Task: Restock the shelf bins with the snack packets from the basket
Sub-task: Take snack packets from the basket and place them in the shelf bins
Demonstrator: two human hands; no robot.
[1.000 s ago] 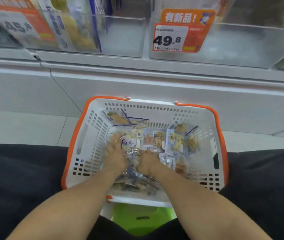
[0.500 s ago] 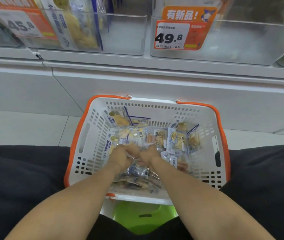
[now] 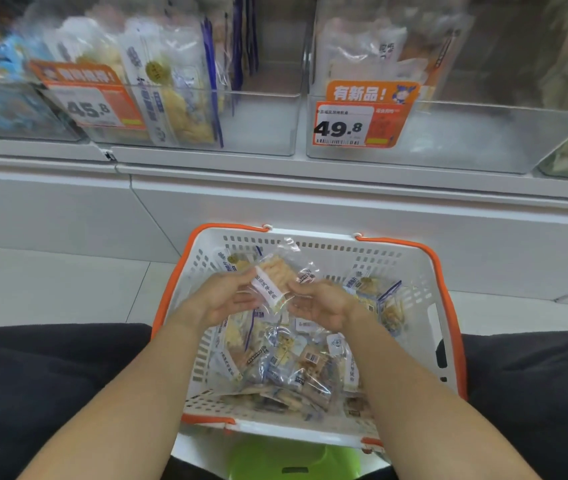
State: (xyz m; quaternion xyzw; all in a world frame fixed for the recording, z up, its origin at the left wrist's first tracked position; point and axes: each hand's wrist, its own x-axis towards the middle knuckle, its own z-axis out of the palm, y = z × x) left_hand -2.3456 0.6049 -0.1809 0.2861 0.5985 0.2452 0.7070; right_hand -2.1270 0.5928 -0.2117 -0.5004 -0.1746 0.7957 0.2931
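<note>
A white basket (image 3: 410, 271) with an orange rim sits on the floor between my knees, holding several clear snack packets (image 3: 296, 365). Above it, my left hand (image 3: 222, 297) and my right hand (image 3: 320, 304) together hold one clear snack packet (image 3: 277, 280) with pale biscuits inside and a white label. Clear shelf bins stand above: the left bin (image 3: 258, 123) holds tall packets at its left side, and the right bin (image 3: 466, 136), tagged 49.8, has packets only at its back.
Orange price tags read 45.8 (image 3: 88, 105) and 49.8 (image 3: 348, 126). A white shelf ledge (image 3: 275, 181) runs under the bins. My dark-trousered legs flank the basket. A green stool (image 3: 289, 459) shows below it. Pale floor tiles lie to the left.
Both hands have risen out of the pile in the basket, lifting one snack packet between them. The view has tilted up, showing more of the shelf bins.
</note>
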